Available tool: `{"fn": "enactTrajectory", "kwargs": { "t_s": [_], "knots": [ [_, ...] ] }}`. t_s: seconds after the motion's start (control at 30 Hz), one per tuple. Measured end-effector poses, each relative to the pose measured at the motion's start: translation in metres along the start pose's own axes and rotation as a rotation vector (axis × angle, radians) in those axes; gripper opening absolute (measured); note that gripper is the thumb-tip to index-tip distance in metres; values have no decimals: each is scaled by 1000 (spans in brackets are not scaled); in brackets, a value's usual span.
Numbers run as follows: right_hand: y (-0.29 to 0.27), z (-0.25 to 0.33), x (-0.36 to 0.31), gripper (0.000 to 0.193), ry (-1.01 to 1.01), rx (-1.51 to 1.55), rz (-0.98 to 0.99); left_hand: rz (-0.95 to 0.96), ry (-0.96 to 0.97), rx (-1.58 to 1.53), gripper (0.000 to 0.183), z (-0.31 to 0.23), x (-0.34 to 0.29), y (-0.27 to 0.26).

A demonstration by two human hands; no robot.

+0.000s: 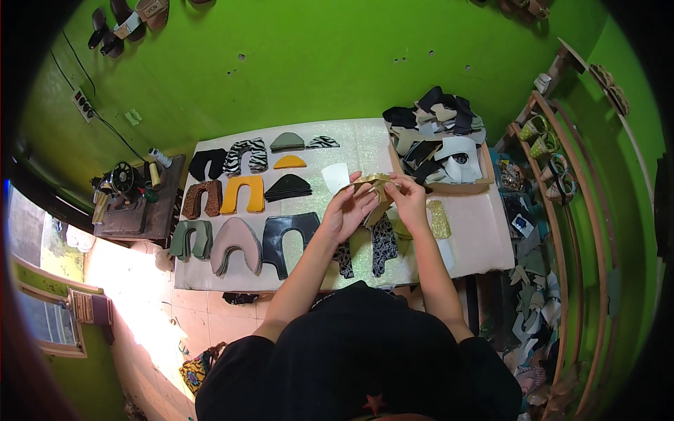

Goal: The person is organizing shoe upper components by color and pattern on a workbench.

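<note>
Above the right half of the covered table [484,247], well clear of my seat, both bare hands worked at a folded gold piece [380,205]. It was up off the surface, close in front of the dark shirt, with the silver-patterned black piece [382,249] lying below it and the white piece [335,178] just left of the fingers. The left hand [351,209] stood half open, palm partly showing and lower fingers loosely curled; its thumb and forefinger appeared to be closed on the gold edge. The right hand [407,198] was more tightly bent, thumb and fingertips pinched together on the other end. I could not tell how firmly either one pressed, nor whether the gold was one layer or several.

I judged it a light, thin sheet, soft enough to fold and sag between two grips, yet with some springiness at the bend. Its shiny face looked likely to slide a little and to mark if creased hard. I would have taken it as these fingers did, by the margins near each end, with flat fingertips, leaving the middle untouched. Another gold piece [439,219] lay flat to the right, where one corner seemed the best place to lift.
</note>
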State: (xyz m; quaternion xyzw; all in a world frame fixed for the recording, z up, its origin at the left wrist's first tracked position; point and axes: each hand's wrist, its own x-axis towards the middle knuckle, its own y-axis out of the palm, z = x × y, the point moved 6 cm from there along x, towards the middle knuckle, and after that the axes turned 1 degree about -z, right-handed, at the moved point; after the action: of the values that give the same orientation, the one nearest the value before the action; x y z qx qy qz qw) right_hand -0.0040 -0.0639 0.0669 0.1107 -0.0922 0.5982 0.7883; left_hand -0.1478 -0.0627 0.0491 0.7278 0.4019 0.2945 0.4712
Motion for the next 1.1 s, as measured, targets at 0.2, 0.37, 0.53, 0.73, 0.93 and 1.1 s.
{"fn": "enactTrajectory", "kwargs": {
  "t_s": [0.2, 0.37, 0.53, 0.73, 0.93, 1.1],
  "knots": [
    [3, -5, -3, 22, 129, -132, 99, -26, -27, 71, 43, 0, -2, -8],
    [2, -12, 0, 23, 60, -54, 77, -82, -29, 89, 41, 2, -3, -1],
    [0, -7, 2, 23, 34, -128, 52, -163, 11, 309, 38, -3, -4, 2],
    [-18, 19, 19, 15, -107, -44, -45, -334, 59, 406, 44, -14, -7, -35],
    [-9, 57, 34, 21, -118, -283, 152, -584, 76, 783, 68, -22, -11, -41],
    [9, 67, 35, 24, -155, -365, 290, -185, 210, 1024, 57, -16, 10, -9]
  ]
}}
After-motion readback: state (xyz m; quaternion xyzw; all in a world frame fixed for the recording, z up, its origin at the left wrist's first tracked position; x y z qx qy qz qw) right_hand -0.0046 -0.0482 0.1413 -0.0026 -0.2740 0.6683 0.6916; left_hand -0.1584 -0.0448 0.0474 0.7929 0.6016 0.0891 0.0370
